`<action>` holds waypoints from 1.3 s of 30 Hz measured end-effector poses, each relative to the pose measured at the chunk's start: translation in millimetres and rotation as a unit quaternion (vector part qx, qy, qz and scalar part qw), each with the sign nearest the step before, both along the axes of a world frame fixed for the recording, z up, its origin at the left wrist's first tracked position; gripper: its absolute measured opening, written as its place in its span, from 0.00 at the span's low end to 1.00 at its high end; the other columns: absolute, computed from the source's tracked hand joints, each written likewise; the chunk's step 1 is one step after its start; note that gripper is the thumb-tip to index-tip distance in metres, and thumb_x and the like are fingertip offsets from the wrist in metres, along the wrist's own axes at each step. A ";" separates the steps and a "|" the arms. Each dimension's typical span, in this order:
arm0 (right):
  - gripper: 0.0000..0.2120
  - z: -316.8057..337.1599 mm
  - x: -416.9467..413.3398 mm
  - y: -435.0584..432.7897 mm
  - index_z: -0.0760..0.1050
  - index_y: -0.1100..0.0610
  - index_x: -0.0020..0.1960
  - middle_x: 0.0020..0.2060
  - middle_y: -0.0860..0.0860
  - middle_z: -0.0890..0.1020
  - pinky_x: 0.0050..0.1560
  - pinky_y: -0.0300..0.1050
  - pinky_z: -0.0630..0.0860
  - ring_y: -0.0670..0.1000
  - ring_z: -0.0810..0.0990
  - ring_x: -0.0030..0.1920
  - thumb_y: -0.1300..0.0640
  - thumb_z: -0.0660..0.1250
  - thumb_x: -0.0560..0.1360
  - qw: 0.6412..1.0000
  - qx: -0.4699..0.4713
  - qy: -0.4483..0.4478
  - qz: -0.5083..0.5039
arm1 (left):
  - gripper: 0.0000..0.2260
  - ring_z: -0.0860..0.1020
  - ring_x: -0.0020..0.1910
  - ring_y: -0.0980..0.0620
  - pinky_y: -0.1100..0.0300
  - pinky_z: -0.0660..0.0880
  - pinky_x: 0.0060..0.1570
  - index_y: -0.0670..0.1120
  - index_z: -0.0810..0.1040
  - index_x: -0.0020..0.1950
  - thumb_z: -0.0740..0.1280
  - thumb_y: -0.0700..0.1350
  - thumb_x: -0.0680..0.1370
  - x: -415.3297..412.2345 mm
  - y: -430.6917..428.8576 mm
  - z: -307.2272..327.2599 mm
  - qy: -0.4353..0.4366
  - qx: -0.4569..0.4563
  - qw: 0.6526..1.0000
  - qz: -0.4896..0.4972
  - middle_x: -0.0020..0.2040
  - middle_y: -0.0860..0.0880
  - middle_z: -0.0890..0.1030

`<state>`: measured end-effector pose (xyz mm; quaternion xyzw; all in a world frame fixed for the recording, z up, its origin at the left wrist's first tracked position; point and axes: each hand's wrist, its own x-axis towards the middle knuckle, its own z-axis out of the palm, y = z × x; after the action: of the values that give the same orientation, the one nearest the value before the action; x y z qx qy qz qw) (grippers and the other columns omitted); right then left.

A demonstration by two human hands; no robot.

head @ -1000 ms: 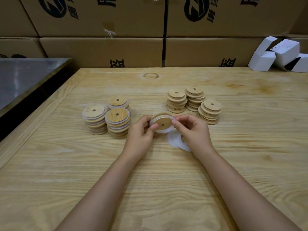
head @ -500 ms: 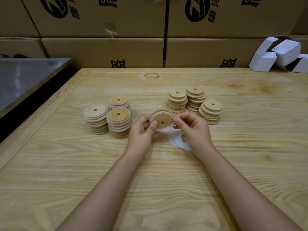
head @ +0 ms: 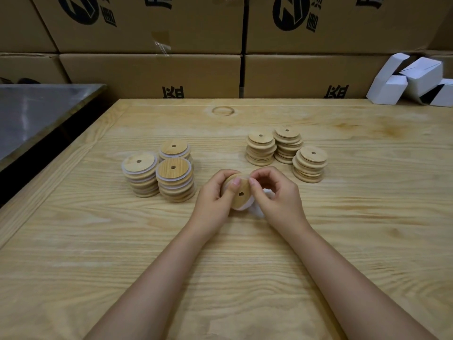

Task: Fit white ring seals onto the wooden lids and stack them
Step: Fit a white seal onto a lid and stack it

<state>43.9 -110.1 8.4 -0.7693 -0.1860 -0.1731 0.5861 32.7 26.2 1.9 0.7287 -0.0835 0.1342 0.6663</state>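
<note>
Now wooden lid [head: 241,192] aslant, holed face camera-ward, in fingertip pinch of left hand [head: 212,202] and right hand [head: 279,197].

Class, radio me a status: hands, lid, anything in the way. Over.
Left hand, right hand grip wooden lid. White seal at its lower rim. Sealed stacks left, bare stacks right.
</note>
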 end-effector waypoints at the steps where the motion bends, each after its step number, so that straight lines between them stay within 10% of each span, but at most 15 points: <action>1: 0.04 -0.1 0.3 0.0 0.76 0.58 0.44 0.39 0.49 0.80 0.45 0.37 0.75 0.47 0.79 0.42 0.65 0.69 0.72 1.000 -0.001 -0.001 -0.003 | 0.05 0.77 0.43 0.61 0.67 0.73 0.46 0.49 0.75 0.50 0.62 0.40 0.79 0.2 0.3 0.3 -0.005 -0.003 1.000 0.001 0.44 0.52 0.80; 11: 0.11 -2.8 4.2 2.8 0.77 0.51 0.39 0.40 0.45 0.82 0.46 0.32 0.74 0.40 0.80 0.42 0.67 0.70 0.71 0.993 0.098 0.059 0.005 | 0.07 0.77 0.46 0.63 0.68 0.72 0.50 0.50 0.75 0.51 0.62 0.39 0.79 2.9 3.0 0.4 -0.033 -0.016 0.999 0.001 0.46 0.53 0.79; 19: 0.12 -1.4 8.3 -0.9 0.78 0.53 0.37 0.40 0.47 0.83 0.47 0.34 0.74 0.43 0.81 0.44 0.70 0.69 0.71 0.988 0.129 0.073 0.037 | 0.08 0.76 0.52 0.47 0.38 0.70 0.60 0.48 0.74 0.52 0.59 0.37 0.80 1.7 2.3 1.8 0.015 -0.073 0.997 -0.003 0.49 0.46 0.78; 32: 0.10 0.2 2.2 0.0 0.77 0.50 0.41 0.36 0.43 0.81 0.43 0.34 0.75 0.40 0.79 0.39 0.65 0.69 0.72 0.999 0.045 0.025 0.002 | 0.07 0.79 0.45 0.56 0.61 0.75 0.48 0.50 0.76 0.50 0.66 0.38 0.76 1.8 -0.1 -0.5 0.025 -0.033 0.999 -0.027 0.46 0.49 0.82; 39: 0.05 -1.6 -0.3 3.9 0.78 0.56 0.43 0.39 0.45 0.81 0.45 0.40 0.76 0.46 0.80 0.42 0.64 0.70 0.71 0.999 0.000 -0.001 -0.035 | 0.07 0.78 0.44 0.52 0.52 0.75 0.49 0.46 0.73 0.52 0.63 0.36 0.77 2.6 2.1 0.2 0.050 -0.089 0.995 -0.021 0.46 0.46 0.81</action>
<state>43.6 -106.2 6.7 -0.7753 -0.1592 -0.1940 0.5796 35.3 28.3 2.1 0.6706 -0.0536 0.0905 0.7343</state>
